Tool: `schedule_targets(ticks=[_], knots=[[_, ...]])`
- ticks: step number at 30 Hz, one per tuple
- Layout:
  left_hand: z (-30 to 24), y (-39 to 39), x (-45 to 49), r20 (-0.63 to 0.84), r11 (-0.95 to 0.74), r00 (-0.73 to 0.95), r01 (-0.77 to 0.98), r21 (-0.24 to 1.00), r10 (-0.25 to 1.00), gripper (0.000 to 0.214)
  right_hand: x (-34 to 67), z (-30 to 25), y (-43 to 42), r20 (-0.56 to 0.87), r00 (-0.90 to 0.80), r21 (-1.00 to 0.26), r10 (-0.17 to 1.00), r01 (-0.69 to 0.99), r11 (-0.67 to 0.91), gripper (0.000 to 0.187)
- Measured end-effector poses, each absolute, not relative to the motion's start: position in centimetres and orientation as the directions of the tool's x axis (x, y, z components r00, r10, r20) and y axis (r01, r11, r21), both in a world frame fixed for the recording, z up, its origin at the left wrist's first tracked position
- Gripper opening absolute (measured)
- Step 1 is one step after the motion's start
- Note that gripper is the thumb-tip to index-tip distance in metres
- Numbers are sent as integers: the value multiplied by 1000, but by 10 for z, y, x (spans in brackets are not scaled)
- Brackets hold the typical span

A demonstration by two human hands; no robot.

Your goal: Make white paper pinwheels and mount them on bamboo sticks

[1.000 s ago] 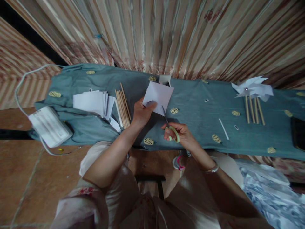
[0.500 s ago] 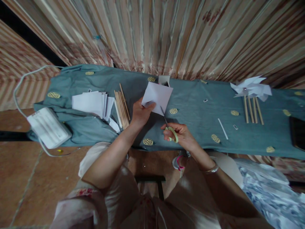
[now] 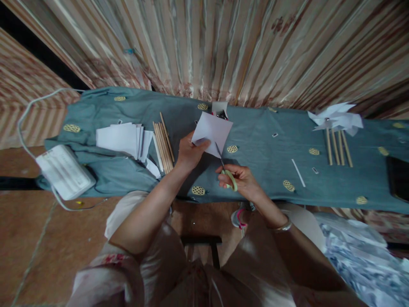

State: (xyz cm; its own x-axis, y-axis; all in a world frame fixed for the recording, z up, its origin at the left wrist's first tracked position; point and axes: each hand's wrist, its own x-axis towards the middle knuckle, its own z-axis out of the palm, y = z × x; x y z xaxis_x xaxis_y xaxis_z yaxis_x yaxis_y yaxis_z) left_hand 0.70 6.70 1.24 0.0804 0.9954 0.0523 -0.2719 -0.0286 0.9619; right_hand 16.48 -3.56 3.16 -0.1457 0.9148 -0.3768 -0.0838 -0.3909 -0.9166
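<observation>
My left hand (image 3: 191, 151) pinches a square sheet of white paper (image 3: 214, 129) by its left corner, thumb on top. My right hand (image 3: 241, 179) is closed round the pale green handles of a pair of scissors (image 3: 229, 180). The dark blades lie at the paper's lower right corner, one of them over its face. Behind the paper stands a small white box (image 3: 220, 107) with something dark and shiny in it, partly covered by the sheet. Left of my left hand lies a bundle of thin wooden sticks (image 3: 163, 147).
A stack of white paper (image 3: 117, 138) and paper scraps (image 3: 153, 168) lie to the left, beside a white power unit (image 3: 66, 171) with a cable. Paper pinwheels (image 3: 339, 118) on sticks lie at right, near a dark phone-like object (image 3: 397, 177). A paper strip (image 3: 298, 172) rests on the cloth (image 3: 265, 128).
The paper in my left hand has shifted slightly down and to the right, showing more of the box behind it. The scissors have barely moved at the paper's corner.
</observation>
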Motion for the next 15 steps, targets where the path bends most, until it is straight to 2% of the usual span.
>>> schedule_targets(ticks=[15], knots=[[16,65,6,60,-27,116,-270,962,991,22,166,35,-35,-374,-124,-920,919,-73,-384,50]])
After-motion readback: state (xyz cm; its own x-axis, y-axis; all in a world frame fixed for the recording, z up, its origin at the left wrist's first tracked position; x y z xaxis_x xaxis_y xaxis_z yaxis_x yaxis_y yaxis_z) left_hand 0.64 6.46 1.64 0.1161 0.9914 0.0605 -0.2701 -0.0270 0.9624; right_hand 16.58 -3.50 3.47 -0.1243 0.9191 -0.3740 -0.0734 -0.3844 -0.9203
